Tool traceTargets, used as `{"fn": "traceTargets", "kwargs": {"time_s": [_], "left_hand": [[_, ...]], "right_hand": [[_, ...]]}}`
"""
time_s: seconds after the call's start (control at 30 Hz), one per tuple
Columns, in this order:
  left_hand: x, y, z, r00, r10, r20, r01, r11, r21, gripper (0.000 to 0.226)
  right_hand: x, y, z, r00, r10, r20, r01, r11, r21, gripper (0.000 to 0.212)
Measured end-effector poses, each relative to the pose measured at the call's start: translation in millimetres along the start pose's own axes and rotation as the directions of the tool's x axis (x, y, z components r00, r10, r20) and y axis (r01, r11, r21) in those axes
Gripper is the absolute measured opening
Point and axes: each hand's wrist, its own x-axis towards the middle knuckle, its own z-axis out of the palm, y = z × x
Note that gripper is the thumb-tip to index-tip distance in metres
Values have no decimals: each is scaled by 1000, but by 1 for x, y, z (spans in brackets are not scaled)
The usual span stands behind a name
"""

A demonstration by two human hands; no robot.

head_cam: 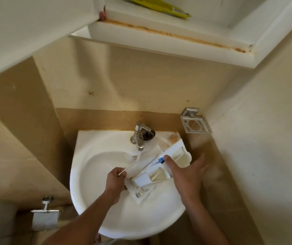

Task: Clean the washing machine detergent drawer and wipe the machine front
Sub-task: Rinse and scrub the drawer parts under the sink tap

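The left hand (116,179) keeps a clenched grip on a thin brush (130,165), its head blurred under the tap (139,137). The right hand (187,174) has a released grip, thumb pressing the drawer (159,174), fingers spread and blurred. The drawer slants across the sink (81,174) at lower middle, its underside hidden.

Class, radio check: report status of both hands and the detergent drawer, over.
Left hand grips thin stick, tip toward tap. Right hand open, thumb pressing detergent drawer. Drawer lies slantwise across sink. Nothing in the way.
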Motion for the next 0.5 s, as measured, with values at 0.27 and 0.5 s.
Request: {"fn": "traceTargets", "kwargs": {"time_s": [0.27, 0.5], "left_hand": [[-19, -10, -12, 995, -33, 92, 25, 996, 87, 18], [-28, 7, -6, 955, -31, 294, -79, 931, 355, 22]], "right_hand": [[-6, -29, 23, 935, 108, 338, -203, 944, 260, 129], [7, -70, 22, 897, 95, 431, -106, 994, 1, 100]]}}
